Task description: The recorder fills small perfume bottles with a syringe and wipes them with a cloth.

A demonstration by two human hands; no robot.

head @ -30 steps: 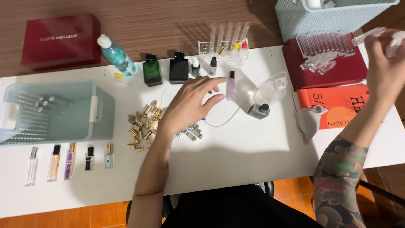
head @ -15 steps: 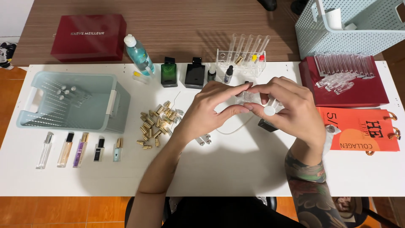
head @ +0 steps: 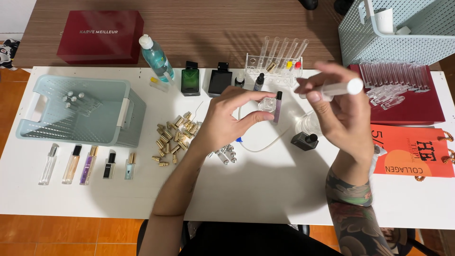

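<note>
Head view showed the white table [head: 265, 189] as your working surface, with a pale blue basket [head: 80, 111] at its left end and a red tray [head: 417, 111] of clear tubes at its right. Between them lay a heap of gold caps [head: 173, 137], a green bottle [head: 190, 80] and a black bottle [head: 220, 81] along the far edge, and a row of five filled vials [head: 87, 163] below the basket.

Your left hand [head: 227, 118] was closed around a small clear bottle [head: 267, 104], raised just above the table centre; a slim purple vial [head: 277, 106] stood at your fingertips, touching or just beside that bottle. Your right hand [head: 339, 109] pinched a white syringe [head: 339, 88], held nearly level and just right of the bottle.

For a clean transfer, you did well to keep the bottle upright and steady. The syringe tip was hidden by your fingers, so its alignment with the opening could not be confirmed. A loose black cap [head: 304, 141] sat near your right wrist, within knocking range.
</note>
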